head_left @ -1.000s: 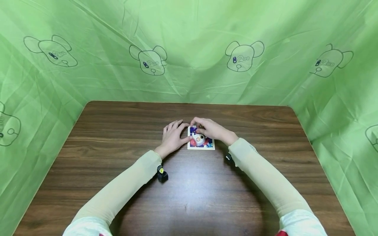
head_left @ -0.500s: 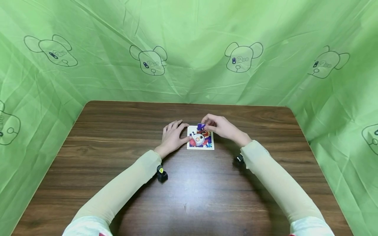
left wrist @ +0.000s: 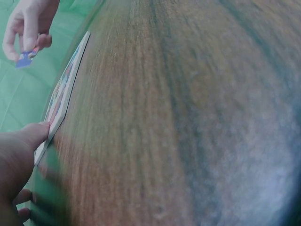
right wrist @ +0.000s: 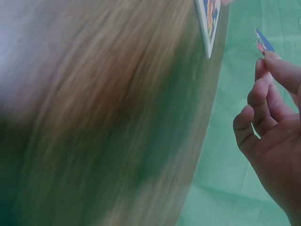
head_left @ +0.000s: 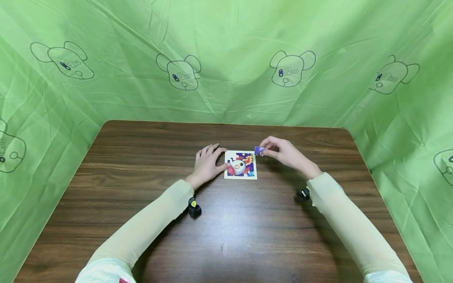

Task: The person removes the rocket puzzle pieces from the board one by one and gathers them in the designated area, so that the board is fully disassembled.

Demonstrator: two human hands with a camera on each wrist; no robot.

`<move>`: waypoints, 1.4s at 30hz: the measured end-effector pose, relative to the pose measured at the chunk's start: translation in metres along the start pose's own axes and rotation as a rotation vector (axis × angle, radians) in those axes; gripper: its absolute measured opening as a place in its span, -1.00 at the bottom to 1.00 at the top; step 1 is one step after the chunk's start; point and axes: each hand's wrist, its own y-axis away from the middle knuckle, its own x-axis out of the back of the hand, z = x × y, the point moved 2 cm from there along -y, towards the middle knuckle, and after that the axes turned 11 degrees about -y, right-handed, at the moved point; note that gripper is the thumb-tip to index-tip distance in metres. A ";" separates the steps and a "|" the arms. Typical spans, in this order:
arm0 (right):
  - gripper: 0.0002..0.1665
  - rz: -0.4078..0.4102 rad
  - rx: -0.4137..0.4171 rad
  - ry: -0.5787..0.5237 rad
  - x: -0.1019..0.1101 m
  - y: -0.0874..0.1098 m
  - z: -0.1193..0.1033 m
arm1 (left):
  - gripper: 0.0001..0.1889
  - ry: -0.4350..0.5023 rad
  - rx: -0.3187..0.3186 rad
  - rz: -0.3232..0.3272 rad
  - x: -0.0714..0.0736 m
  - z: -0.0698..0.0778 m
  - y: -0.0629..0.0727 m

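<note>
A small square jigsaw puzzle (head_left: 250, 173) in a white frame lies flat on the table, with a colourful cartoon picture. Its upper left corner shows bare white. My left hand (head_left: 208, 165) rests at its left side, thumb (left wrist: 38, 133) on the frame's edge and index finger by the far left corner. Just off the far right corner, my right hand (head_left: 284, 152) pinches a purple puzzle piece (head_left: 259, 151) between thumb and fingertips. The right wrist view has this piece (right wrist: 264, 41) held up, clear of the board, the other fingers loosely curled.
The brown wooden table (head_left: 226, 228) has its far edge a short way beyond the hands. Green cloth (head_left: 233, 98) with printed bear heads hangs behind and on both sides. A black wrist camera (head_left: 194, 210) sits under the left forearm.
My right hand has lifted the purple piece from the puzzle's upper left and carried it rightward past the frame, baring white there. The left hand has stayed in place.
</note>
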 end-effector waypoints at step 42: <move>-0.62 -0.019 -0.099 0.115 0.029 0.021 0.062 | -0.36 -0.011 -0.011 -0.003 0.004 0.002 0.002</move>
